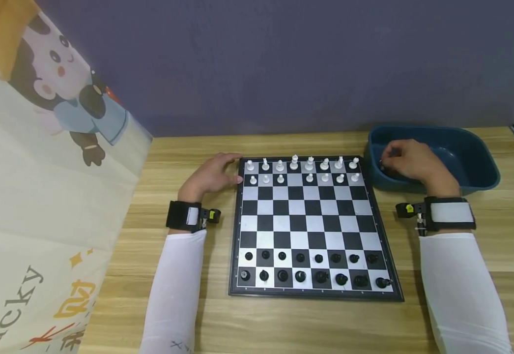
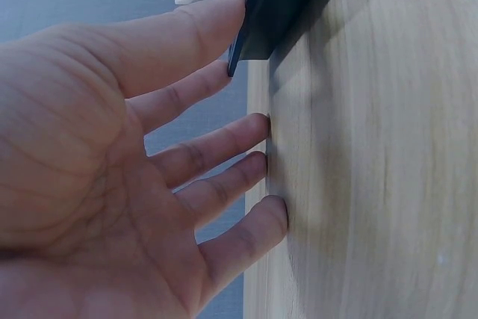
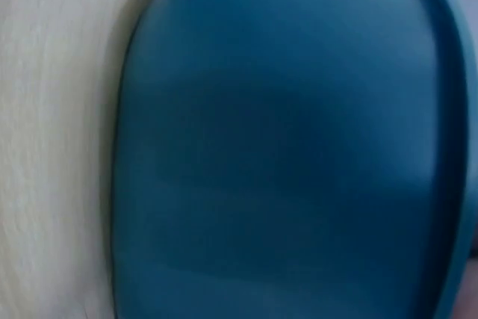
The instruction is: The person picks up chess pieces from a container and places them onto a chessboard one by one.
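Note:
A chessboard (image 1: 297, 223) lies on the wooden table. White pieces (image 1: 309, 163) stand in two rows at its far end, with a bare square within the front row. Two rows of black pieces (image 1: 300, 276) line the near end. My left hand (image 1: 213, 174) touches the board's far left corner with thumb and index finger, its other fingers resting on the table in the left wrist view. Inside the blue basin (image 1: 478, 184), my right hand (image 1: 409, 160) reaches down with bent fingers by the left wall; I cannot tell what its fingertips hold.
The basin stands right of the board's far corner, its outer wall (image 3: 276, 147) filling the right wrist view. Behind the table rises a dark panel (image 1: 257, 69). At left hangs a pale printed sheet (image 1: 40, 196) with a cartoon figure.

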`<control>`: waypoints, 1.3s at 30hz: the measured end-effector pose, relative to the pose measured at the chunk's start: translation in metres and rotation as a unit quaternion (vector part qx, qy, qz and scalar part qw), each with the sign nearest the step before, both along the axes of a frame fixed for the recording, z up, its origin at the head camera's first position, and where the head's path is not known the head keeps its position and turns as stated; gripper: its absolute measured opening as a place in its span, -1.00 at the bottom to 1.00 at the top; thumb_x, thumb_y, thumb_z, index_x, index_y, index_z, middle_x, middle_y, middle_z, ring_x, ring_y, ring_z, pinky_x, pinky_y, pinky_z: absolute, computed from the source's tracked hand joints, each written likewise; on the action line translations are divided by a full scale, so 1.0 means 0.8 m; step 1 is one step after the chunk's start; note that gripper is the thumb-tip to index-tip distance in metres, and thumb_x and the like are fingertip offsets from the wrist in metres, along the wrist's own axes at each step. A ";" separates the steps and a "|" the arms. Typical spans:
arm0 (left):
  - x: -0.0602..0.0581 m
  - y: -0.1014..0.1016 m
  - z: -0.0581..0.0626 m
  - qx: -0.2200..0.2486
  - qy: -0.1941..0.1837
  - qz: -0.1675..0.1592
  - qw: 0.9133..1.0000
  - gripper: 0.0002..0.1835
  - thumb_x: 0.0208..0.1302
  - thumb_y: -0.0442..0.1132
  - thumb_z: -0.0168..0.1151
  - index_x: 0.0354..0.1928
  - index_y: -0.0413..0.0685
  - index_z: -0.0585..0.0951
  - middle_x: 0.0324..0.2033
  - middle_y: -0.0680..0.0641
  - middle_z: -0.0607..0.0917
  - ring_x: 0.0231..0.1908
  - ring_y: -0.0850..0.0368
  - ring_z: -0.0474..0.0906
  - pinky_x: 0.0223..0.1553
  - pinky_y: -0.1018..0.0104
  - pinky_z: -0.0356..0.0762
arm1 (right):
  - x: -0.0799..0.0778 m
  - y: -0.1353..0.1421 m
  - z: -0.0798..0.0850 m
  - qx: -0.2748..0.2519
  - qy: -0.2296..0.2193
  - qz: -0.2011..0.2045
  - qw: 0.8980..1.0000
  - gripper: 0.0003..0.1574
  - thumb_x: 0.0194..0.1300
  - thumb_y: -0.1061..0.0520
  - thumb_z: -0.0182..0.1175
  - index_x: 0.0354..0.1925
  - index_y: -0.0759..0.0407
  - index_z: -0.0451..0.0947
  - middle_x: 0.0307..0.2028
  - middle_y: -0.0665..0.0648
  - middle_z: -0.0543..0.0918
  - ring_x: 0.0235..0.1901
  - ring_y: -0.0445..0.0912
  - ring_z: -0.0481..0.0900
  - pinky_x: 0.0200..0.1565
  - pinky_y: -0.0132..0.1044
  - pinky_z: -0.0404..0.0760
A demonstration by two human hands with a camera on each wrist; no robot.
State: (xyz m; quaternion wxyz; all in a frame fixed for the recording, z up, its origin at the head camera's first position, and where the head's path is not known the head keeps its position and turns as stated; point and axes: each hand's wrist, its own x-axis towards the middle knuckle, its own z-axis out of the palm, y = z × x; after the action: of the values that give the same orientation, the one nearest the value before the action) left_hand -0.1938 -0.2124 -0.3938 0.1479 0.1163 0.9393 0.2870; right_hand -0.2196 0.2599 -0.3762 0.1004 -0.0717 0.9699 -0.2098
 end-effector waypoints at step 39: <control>0.001 0.000 -0.002 -0.004 0.002 0.004 1.000 -0.26 0.09 0.11 0.22 0.34 0.34 0.21 0.28 -0.04 0.25 0.20 -0.07 0.22 0.10 -0.06 0.21 | 0.022 -0.085 0.047 -0.068 0.140 0.000 0.988 -0.63 0.26 0.03 0.01 -0.02 0.19 0.31 -0.26 0.15 0.44 -0.31 0.01 0.36 -0.37 -0.12 0.36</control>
State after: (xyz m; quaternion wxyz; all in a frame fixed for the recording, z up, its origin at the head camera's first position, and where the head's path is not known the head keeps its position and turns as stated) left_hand -0.1931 -0.2127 -0.3952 0.1456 0.1124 0.9412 0.2833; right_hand -0.2021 0.1921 -0.3386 -0.0413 -0.1072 0.9578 -0.2636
